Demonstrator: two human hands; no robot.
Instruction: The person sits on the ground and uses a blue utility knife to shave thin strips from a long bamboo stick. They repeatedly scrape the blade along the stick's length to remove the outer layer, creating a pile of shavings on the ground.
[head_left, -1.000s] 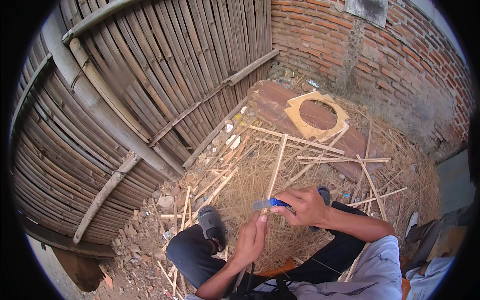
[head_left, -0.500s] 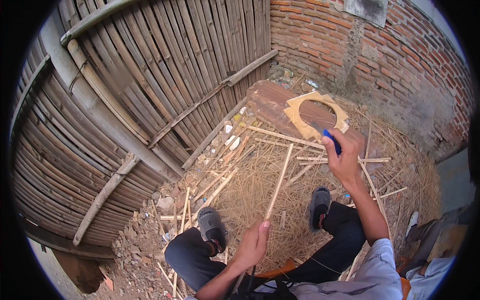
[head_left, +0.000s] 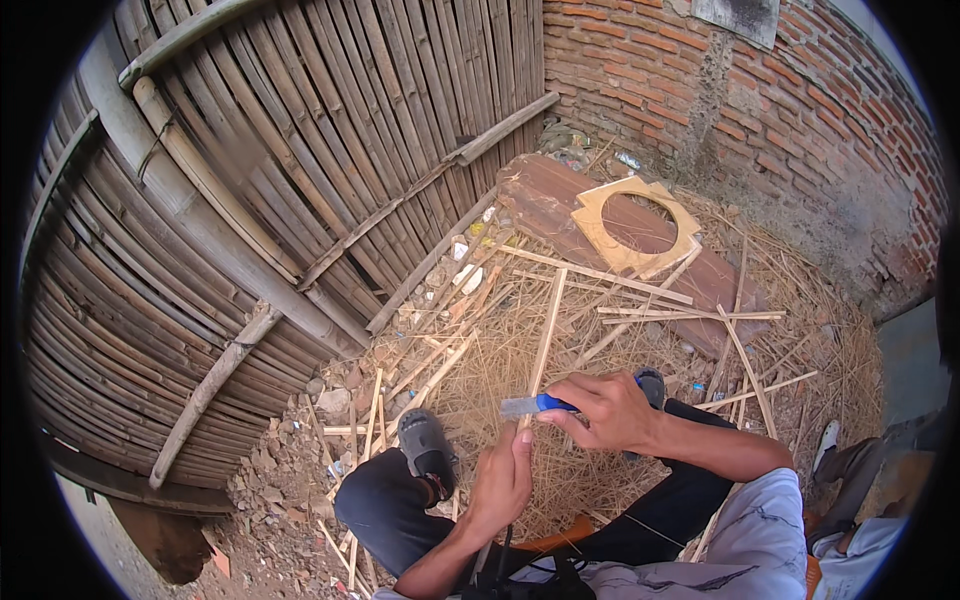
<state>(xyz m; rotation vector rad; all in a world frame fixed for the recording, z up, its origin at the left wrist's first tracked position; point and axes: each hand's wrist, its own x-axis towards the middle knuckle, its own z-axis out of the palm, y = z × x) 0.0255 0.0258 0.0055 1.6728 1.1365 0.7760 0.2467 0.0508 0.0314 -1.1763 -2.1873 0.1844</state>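
Note:
My left hand (head_left: 502, 481) is closed around the lower part of a thin pale wooden strip (head_left: 548, 335), probably split bamboo, which points up and away from me. In my right hand (head_left: 612, 412) is a knife (head_left: 520, 406) with a blue handle and a broad grey blade. Its blade lies across the strip just above my left fingers. The strip's lower end is hidden behind my left hand and forearm.
A yellowish board with a round hole (head_left: 588, 222) lies on a brown plank (head_left: 540, 195). Several loose strips (head_left: 745, 317) litter the straw around my feet. A bamboo fence (head_left: 330, 130) rises at left, a brick wall (head_left: 640, 90) behind. Another person's leg (head_left: 850, 480) shows at right.
My right hand has come down and left with the knife, from beside the holed board to the strip. The blade now crosses the strip. My left hand keeps its hold, nearly still.

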